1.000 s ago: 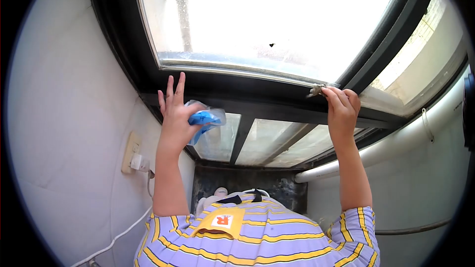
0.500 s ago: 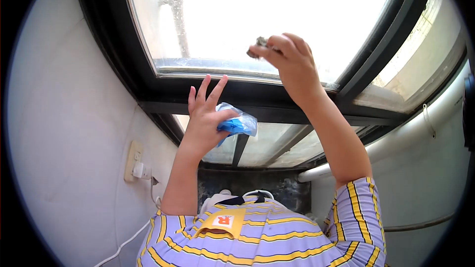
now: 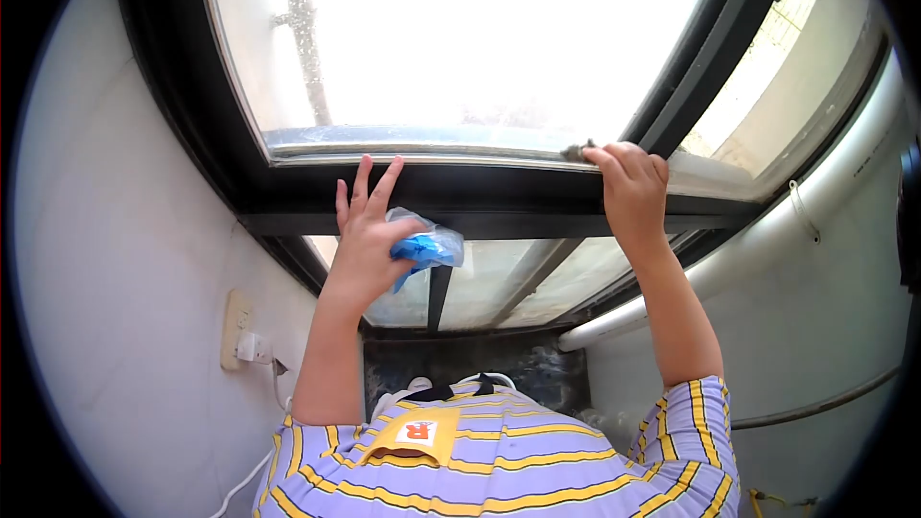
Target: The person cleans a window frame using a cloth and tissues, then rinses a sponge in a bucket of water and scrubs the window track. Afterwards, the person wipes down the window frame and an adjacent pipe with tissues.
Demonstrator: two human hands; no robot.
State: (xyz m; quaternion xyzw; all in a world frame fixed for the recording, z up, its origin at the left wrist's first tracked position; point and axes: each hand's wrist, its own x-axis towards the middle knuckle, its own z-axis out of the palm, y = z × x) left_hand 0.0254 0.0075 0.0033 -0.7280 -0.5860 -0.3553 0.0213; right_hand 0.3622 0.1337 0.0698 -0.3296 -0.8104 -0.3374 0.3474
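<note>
A crumpled plastic bag [image 3: 432, 242], clear with blue inside, is pinched between the thumb and palm side of my left hand [image 3: 360, 245]. The other fingers of that hand stretch up against the black window frame [image 3: 499, 190]. My right hand [image 3: 633, 192] is closed around a small, rough, dark grey wad [image 3: 578, 151], whose material I cannot make out. Only one end of the wad sticks out past the fingertips, at the lower right edge of the window pane [image 3: 460, 48]. Water drops or specks mark the glass on its left side.
On the left wall sits a power socket [image 3: 236, 317] with a white plug [image 3: 253, 347] and cable. A white pipe [image 3: 767, 230] runs along the right wall. Below the window are lower glass panels [image 3: 489, 278] and a dark floor [image 3: 403, 355].
My right hand has moved down and right with the grey wad, from in front of the glass to the frame's lower corner. My left hand keeps its hold on the bag; the view has shifted slightly.
</note>
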